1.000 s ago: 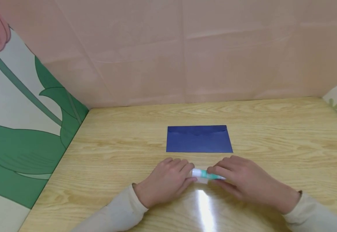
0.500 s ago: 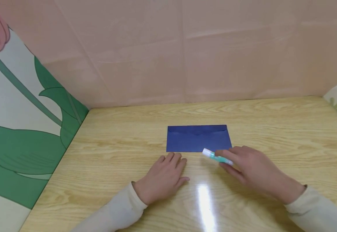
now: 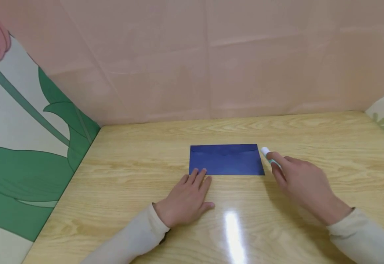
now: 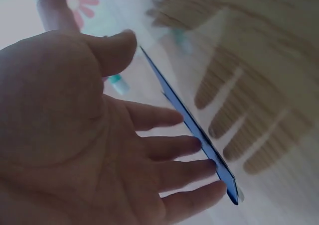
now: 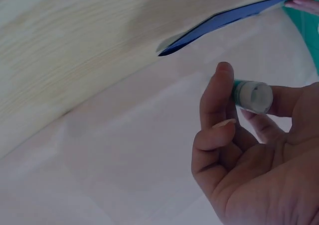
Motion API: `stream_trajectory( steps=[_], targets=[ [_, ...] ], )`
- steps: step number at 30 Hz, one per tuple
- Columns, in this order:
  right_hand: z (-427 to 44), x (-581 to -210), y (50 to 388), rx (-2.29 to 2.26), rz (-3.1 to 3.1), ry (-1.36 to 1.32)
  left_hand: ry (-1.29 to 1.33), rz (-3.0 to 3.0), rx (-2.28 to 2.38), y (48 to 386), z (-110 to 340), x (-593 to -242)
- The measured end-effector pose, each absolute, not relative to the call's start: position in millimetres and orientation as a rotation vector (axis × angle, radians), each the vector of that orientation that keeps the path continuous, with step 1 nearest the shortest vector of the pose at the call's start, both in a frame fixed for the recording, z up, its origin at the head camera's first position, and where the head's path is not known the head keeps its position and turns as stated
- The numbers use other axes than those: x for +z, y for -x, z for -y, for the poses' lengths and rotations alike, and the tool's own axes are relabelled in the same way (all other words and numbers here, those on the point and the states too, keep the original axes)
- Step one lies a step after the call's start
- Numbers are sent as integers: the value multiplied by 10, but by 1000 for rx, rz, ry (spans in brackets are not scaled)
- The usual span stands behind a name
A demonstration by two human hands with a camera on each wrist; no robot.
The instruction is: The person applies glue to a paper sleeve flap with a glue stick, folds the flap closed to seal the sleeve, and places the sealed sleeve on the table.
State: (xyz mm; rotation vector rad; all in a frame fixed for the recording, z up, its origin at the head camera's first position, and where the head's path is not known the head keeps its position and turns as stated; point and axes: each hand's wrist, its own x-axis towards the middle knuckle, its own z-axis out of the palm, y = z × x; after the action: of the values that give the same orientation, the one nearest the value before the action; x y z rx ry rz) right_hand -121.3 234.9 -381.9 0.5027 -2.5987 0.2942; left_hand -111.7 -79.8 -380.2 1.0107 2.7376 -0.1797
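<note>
A dark blue envelope (image 3: pixel 225 161) lies flap side up on the wooden table. My left hand (image 3: pixel 187 200) is palm down with its fingers spread and straight, and its fingertips (image 3: pixel 203 171) rest on the envelope's near left edge. In the left wrist view the envelope (image 4: pixel 199 135) shows edge-on beside the fingers. Just right of the envelope, my right hand (image 3: pixel 305 187) pinches a white-and-teal glue stick (image 3: pixel 265 150) between thumb and fingers, above the table. Its white end points up and left in the head view. The right wrist view shows one end of the glue stick (image 5: pixel 256 98); the fingers hide much of its body.
The light wooden table (image 3: pixel 129 154) runs back to a pink sheet-covered wall (image 3: pixel 165 73). A wall panel with a printed flower (image 3: pixel 23 172) bounds the left side. A bright light reflection (image 3: pixel 234 234) shows on the table's near part.
A second ago both hands were together at the glue stick. The left hand has let go and moved onto the envelope's edge; the right hand has carried the glue stick right and away from me.
</note>
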Motion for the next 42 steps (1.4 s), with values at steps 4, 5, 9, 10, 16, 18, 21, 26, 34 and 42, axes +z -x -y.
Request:
stream_trajectory(
  steps=[4, 5, 9, 10, 16, 18, 21, 26, 34, 42],
  targets=[
    [-2413, -3813, 1241, 266, 2663, -434, -963, -2727, -214, 1119, 789, -3798],
    [-2428, -3815, 1247, 263, 2685, -425, -963, -2728, -232, 1117, 785, -3797],
    [-2454, -3818, 1258, 251, 2736, -416, -972, -2736, -322, 1104, 770, -3791],
    [-2455, -3819, 1259, 248, 2741, -421, -977, -2739, -350, 1099, 765, -3789],
    [-2446, -3851, 1269, 233, 2722, -448, -1024, -2767, -472, 1073, 754, -3792],
    [-2445, -3867, 1270, 224, 2709, -462, -1042, -2775, -493, 1070, 755, -3798],
    [-2448, -3882, 1267, 211, 2707, -480, -1059, -2787, -500, 1069, 757, -3800],
    [-2457, -3887, 1270, 205, 2790, -493, -1083, -2806, -491, 1070, 763, -3812],
    [-2430, -3884, 1269, 189, 2854, -525, -1089, -2811, -475, 1071, 768, -3813],
    [-2432, -3917, 1275, 183, 2923, -588, -1095, -2825, -474, 1074, 766, -3824]
  ],
)
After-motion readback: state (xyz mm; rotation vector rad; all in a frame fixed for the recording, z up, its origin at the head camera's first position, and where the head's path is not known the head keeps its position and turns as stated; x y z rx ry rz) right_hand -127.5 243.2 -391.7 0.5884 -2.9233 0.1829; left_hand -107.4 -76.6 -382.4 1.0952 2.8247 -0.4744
